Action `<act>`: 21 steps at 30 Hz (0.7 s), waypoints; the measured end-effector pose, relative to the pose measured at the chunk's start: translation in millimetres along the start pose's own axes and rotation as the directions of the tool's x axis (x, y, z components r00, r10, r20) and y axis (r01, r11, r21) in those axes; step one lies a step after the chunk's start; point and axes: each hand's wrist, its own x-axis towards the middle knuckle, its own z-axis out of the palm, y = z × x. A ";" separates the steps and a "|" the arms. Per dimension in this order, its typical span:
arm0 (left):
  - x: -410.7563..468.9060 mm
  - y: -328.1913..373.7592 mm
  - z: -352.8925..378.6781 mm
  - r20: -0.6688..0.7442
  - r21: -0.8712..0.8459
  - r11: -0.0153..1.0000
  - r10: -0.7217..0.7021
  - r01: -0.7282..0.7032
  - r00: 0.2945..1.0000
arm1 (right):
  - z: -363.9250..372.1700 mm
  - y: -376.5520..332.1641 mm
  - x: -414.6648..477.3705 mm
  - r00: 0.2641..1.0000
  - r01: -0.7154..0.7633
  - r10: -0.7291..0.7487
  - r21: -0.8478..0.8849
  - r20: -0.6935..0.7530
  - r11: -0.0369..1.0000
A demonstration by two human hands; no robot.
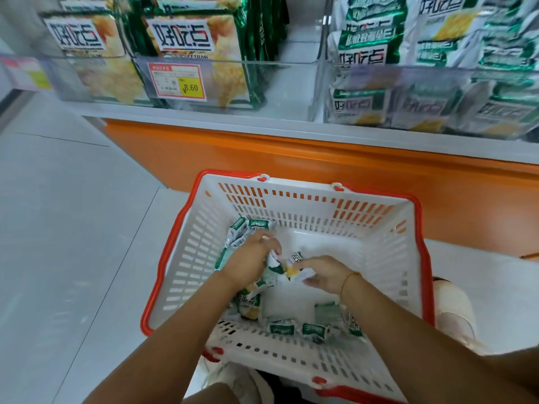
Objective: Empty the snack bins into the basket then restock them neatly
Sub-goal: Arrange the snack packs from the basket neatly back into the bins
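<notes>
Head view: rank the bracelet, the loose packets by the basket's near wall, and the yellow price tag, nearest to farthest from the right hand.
1. Bracelet, at the right hand's wrist.
2. Loose packets, basket's near wall.
3. Price tag, on a shelf bin.

One basket (pixel 320 221); two hands, left hand (pixel 248 259) and right hand (pixel 322 275); snack packets (pixel 280 328) too jumbled to count.

Reaching forward and down with both arms. Gripping snack packets (pixel 271 258) in left hand (pixel 248 259), fingers curled; pinching one packet (pixel 294 266) with right hand (pixel 322 275).
</notes>
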 end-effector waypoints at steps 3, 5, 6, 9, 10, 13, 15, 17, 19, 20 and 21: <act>6.8 19.5 -17.7 -0.221 -0.160 0.985 0.028 -0.065 0.975 | -21.1 -31.2 -27.9 0.980 0.168 -0.193 0.346 0.039 0.923; 11.9 39.2 -30.7 -0.313 -0.278 0.952 0.039 -0.131 0.949 | -32.7 -45.1 -48.9 0.943 0.249 -0.327 0.517 0.065 0.819; 14.1 50.4 -38.4 -0.348 -0.335 0.928 0.041 -0.165 0.937 | -37.8 -50.2 -60.9 0.917 0.270 -0.386 0.551 0.103 0.790; 21.0 80.0 -60.7 -0.417 -0.510 0.824 0.013 -0.246 0.909 | -51.1 -59.0 -93.0 0.795 0.338 -0.532 0.515 0.292 0.788; 20.8 89.8 -69.9 -0.409 -0.593 0.767 -0.022 -0.247 0.912 | -56.4 -61.7 -101.7 0.750 0.351 -0.571 0.530 0.335 0.772; 18.3 115.6 -93.4 -0.336 -0.812 0.544 -0.140 -0.211 0.931 | -72.1 -72.3 -127.7 0.707 0.450 -0.648 0.526 0.285 0.722; 17.1 129.0 -103.4 -0.288 -0.896 0.404 -0.214 -0.184 0.933 | -79.6 -79.1 -150.4 0.690 0.571 -0.687 0.412 0.228 0.710; 15.0 141.6 -111.9 -0.221 -0.947 0.291 -0.268 -0.140 0.938 | -83.1 -85.0 -175.4 0.661 0.691 -0.721 0.205 0.208 0.693; 10.7 156.1 -118.4 -0.130 -0.988 0.119 -0.286 -0.099 0.949 | -86.6 -87.9 -197.7 0.636 0.759 -0.749 0.028 0.187 0.651; 8.0 163.5 -122.0 -0.086 -0.996 0.016 -0.279 -0.085 0.956 | -88.3 -89.0 -207.8 0.613 0.787 -0.771 -0.051 0.173 0.615; 3.7 171.5 -125.9 -0.052 -0.995 -0.075 -0.260 -0.074 0.964 | -89.5 -90.1 -217.6 0.587 0.810 -0.794 -0.118 0.161 0.575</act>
